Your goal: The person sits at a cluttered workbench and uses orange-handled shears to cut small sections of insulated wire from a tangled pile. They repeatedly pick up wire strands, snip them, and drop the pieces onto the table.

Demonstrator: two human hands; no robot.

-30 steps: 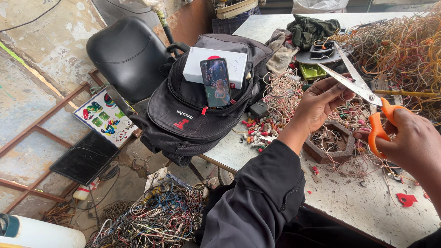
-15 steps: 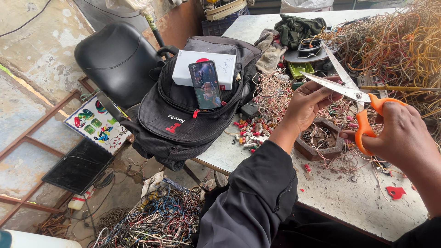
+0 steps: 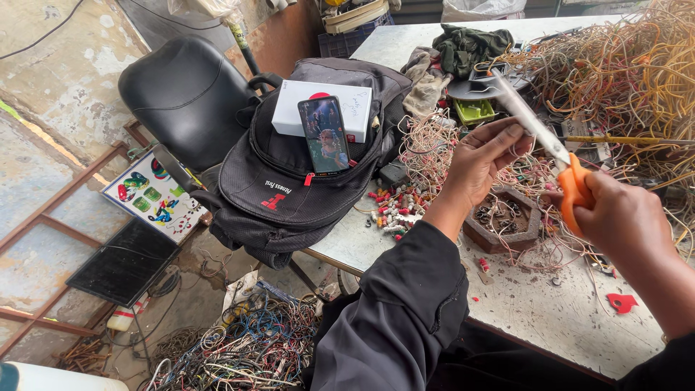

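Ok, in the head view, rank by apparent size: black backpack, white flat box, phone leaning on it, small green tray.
1. Black backpack
2. White flat box
3. Phone, though nearer the camera
4. Small green tray

Scrap-wire workshop: wire heaps (image 3: 622,65), littered worktable (image 3: 550,318).

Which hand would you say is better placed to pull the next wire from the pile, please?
Probably the left hand: its fingers are at the blades beside the tangled wires, while the right hand is wrapped around the orange handles of the scissors.
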